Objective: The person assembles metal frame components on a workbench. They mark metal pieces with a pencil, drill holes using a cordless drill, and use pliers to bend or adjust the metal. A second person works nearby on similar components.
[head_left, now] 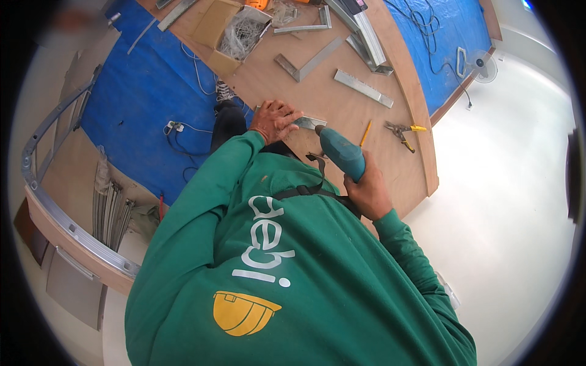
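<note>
My right hand [369, 190] is wrapped round the grip of a teal power drill [343, 150], which points to the left. The drill's dark nose meets or nearly meets the right end of a short metal profile [309, 122]; the bit itself is too small to make out. With bent fingers, my left hand [278, 121] holds that profile down on the brown wooden board [293, 91], covering its left part. Right of the drill lie a yellow pencil [366, 133] and a pair of snips [403, 133] with yellow on the handles.
An open cardboard box [215, 30] of small metal parts stands at the far left of the board. Cut metal profiles [364, 88] lie across its far side. Cables [421, 21] trail over blue sheeting [455, 24]. A curved metal track [67, 222] runs along the left.
</note>
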Tool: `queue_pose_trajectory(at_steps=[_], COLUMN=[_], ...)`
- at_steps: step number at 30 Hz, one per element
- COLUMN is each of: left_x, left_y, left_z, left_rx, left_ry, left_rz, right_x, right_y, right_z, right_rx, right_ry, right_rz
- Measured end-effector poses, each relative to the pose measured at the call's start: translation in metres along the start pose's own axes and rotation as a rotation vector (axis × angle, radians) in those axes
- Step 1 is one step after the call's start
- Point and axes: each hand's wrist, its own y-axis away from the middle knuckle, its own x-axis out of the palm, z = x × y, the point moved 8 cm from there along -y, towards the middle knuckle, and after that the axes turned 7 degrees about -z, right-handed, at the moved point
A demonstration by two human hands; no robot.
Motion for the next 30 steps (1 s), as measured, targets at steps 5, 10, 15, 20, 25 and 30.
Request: queue_pose_trajectory(at_steps=[5, 10, 15, 20, 25, 30], left_x=[-0.003, -0.003, -0.002, -0.004, -0.004, -0.005], left_y=[-0.001, 0.000, -0.002, -0.003, -0.004, -0.005], left_z=[0.000, -0.001, -0.001, -0.005, -0.005, -0.006], left_rx=[0.026, 0.009, 0.009, 0.009, 0.015, 0.015], left_ry=[0.019, 0.015, -0.001, -0.020, -0.017, -0.007], left_rz=[-0.065, -0.060, -0.025, -0.013, -0.007, 0.002], right_x=[0.000, 0.002, 0.008, 0.015, 0.016, 0.016], right_y=[-0.001, 0.002, 0.004, 0.005, 0.005, 0.005], right_z=[-0.005, -0.007, -0.002, 0.002, -0.003, -0.008], right_rx=[0.022, 0.025, 0.083, 0.115, 0.077, 0.080], right_ry=[-0.023, 0.006, 0.084, 0.133, 0.124, 0.095], right_rz=[0.002, 0.001, 0.040, 0.131, 0.119, 0.118])
